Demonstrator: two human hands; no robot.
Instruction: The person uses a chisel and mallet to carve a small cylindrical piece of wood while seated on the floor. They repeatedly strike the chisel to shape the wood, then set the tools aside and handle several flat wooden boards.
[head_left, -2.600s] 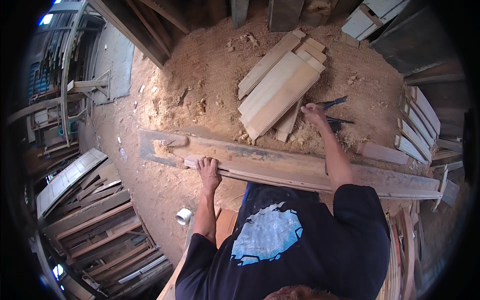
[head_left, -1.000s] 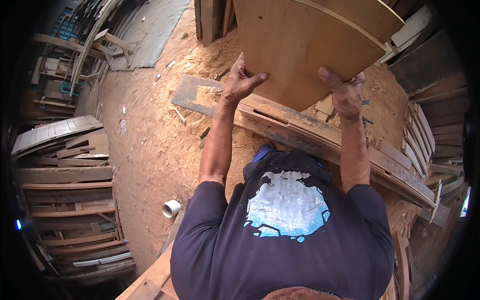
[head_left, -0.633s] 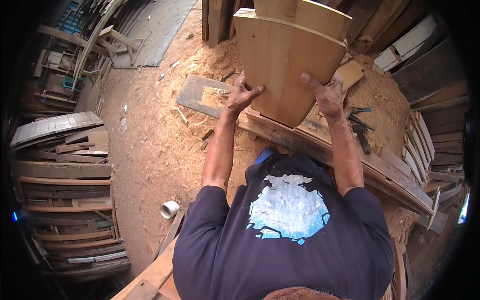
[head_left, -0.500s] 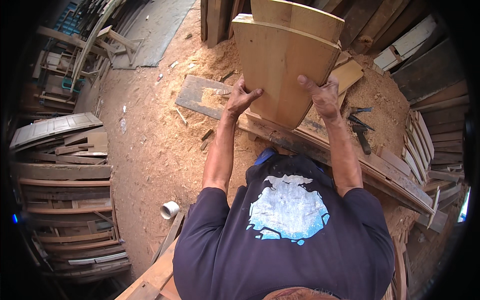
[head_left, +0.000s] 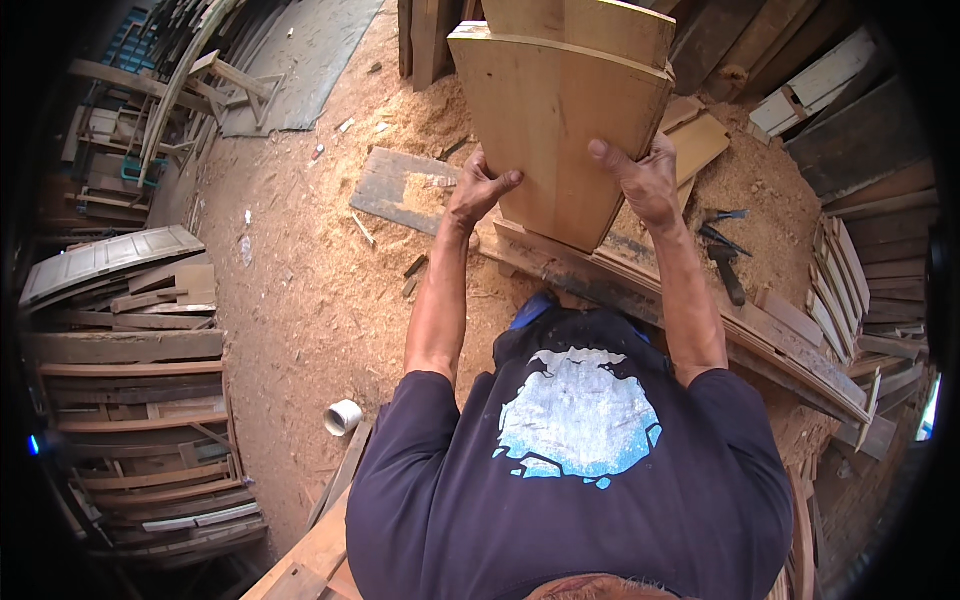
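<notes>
Two or more flat wooden boards stand upright together between my hands. The near board (head_left: pixel 550 130) is pale and smooth with a slightly curved top edge; behind it the far board (head_left: pixel 580 25) sticks up higher. My left hand (head_left: pixel 478 190) grips the left edge, thumb on the near face. On the right edge my right hand (head_left: pixel 645 180) is closed the same way, its thumb pressed to the face. The fingers of both hands are mostly hidden behind the wood. At the bottom, the boards meet or hang just over a long plank bench (head_left: pixel 640 285); contact cannot be made out.
Dark-handled tools (head_left: pixel 725 265) lie in sawdust right of the boards. A weathered plank (head_left: pixel 395 185) rests on the ground to the left, and a white cup-like container (head_left: pixel 343 417) lies nearer me. Stacked timber (head_left: pixel 140 400) lines the left side; more planks (head_left: pixel 840 280) lean at right.
The boards have tilted slightly, their top edges shifting left and up in view. Both hands keep their grip and have moved only a little.
</notes>
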